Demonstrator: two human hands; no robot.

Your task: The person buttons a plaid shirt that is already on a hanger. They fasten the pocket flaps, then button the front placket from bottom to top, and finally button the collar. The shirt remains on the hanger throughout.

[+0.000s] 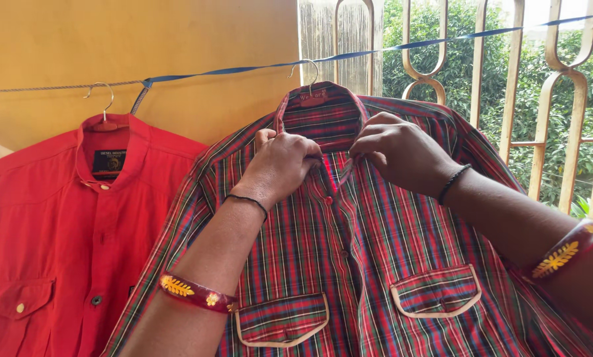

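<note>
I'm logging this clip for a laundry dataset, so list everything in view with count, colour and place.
plaid shirt: one, red-green checked, centre, hanging
red shirt: one, red, left, hanging
hangers: two, metal hooks, on the line
clothesline: one, blue, across the top
wall: one, yellow, behind
window grille: one, cream, right, foliage beyond
bangles: two, red with gold, forearms
left hand: pinching the plaid shirt's placket near the collar
right hand: same, opposite edge
</note>
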